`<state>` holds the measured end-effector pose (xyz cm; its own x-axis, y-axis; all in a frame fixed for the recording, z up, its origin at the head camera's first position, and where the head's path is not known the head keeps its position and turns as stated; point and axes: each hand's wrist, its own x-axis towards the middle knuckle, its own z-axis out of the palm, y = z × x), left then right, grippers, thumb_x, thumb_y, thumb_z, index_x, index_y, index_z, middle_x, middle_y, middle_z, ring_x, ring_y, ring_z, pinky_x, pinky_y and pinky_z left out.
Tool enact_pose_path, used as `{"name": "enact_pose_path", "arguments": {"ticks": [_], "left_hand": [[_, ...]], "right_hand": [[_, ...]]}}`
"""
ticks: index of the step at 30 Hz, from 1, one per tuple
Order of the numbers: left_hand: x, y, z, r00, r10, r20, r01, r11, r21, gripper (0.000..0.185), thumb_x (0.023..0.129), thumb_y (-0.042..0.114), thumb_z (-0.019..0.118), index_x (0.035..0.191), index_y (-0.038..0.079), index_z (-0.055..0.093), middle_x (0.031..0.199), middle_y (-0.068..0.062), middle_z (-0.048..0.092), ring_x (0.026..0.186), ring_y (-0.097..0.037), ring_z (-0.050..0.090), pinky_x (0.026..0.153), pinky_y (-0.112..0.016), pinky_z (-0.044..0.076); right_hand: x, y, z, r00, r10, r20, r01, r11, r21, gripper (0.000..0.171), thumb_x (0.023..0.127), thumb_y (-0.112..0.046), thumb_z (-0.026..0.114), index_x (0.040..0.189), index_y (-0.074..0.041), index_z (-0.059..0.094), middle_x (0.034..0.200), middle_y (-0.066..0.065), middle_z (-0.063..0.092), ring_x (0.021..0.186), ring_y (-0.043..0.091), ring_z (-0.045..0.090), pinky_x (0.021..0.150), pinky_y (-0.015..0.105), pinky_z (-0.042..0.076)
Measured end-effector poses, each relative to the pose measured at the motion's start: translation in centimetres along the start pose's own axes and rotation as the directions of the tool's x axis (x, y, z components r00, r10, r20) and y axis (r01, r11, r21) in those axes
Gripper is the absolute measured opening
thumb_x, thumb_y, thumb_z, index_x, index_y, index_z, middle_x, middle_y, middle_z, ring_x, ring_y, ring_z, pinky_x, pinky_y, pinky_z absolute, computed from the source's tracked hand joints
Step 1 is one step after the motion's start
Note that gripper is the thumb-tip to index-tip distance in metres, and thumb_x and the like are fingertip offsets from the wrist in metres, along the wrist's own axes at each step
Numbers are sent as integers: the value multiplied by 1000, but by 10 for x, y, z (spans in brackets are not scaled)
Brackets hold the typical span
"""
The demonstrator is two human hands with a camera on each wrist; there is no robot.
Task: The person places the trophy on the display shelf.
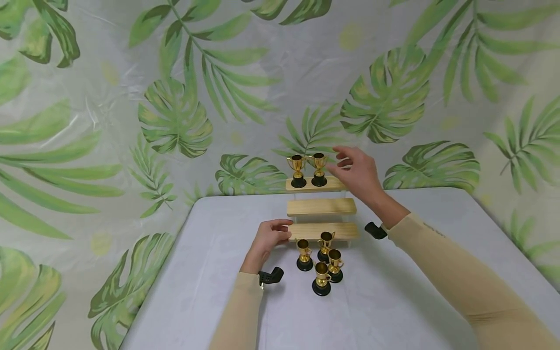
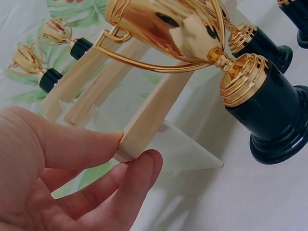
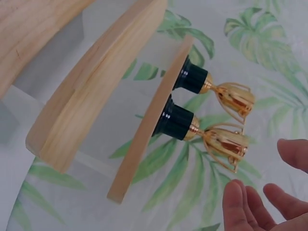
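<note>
**On the top step, two cups standing, four waiting below**

On the white desk [image 1: 393, 291], a three-step wooden stand [image 1: 321, 207] is sitting against a leaf-print backdrop [image 1: 175, 116]. The left hand [image 1: 268, 239] is steadying the lowest step [image 1: 323, 231], its thumb and fingers [image 2: 139, 168] lightly pinching the plank's left end. The right hand [image 1: 356, 171] is hovering just right of the two trophies [image 1: 308, 170] on the top step [image 1: 315, 183], its fingers loosely spread and holding nothing.

Four more trophies [image 1: 321, 265] are clustering on the desk just in front of the lowest step, close together, some nearly touching.

The likeliest slip, in my judgement, is a knock: the hovering fingers are close to the right-hand top trophy, and a brush against a handle could be tipping it into its neighbour. The cups look top-heavy and light, with wide bowls on narrow stems. The planks are narrow too, so a cup set near an edge could be toppling off.

The trophies are shiny gold, seemingly plastic, with looped handles and glossy black round bases. The steps are pale, smooth wood on clear, probably acrylic, side supports.
</note>
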<state>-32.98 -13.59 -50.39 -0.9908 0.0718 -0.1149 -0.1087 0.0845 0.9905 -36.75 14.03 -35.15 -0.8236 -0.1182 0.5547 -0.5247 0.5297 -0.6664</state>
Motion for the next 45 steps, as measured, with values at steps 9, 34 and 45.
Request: {"name": "enact_pose_path", "arguments": {"ticks": [9, 34, 45], "left_hand": [[-4, 2, 0, 1000, 15, -23, -15, 1000, 17, 34, 84, -5, 74, 117, 5, 76, 98, -12, 64, 79, -16, 64, 76, -35, 60], [-3, 5, 3, 999, 9, -47, -7, 999, 53, 32, 85, 4, 80, 117, 6, 76, 103, -12, 66, 79, -14, 68, 76, -31, 60], [-4, 4, 4, 999, -4, -34, 5, 1000, 27, 32, 85, 3, 80, 117, 5, 76, 100, -11, 69, 76, -15, 69, 74, -32, 60]], "right_hand": [[-18, -6, -2, 1000, -22, -2, 22, 999, 42, 53, 91, -27, 78, 140, -17, 60, 119, 7, 63, 103, 24, 64, 87, 41, 56], [-88, -10, -5, 986, -66, 151, 73, 997, -40, 46, 89, -21, 80, 132, -13, 66, 116, 2, 64, 100, 24, 66, 83, 42, 59], [-128, -4, 6, 978, -55, 201, 67, 996, -51, 43, 86, -18, 83, 126, -16, 69, 110, -6, 64, 95, 14, 65, 79, 35, 59]]}}
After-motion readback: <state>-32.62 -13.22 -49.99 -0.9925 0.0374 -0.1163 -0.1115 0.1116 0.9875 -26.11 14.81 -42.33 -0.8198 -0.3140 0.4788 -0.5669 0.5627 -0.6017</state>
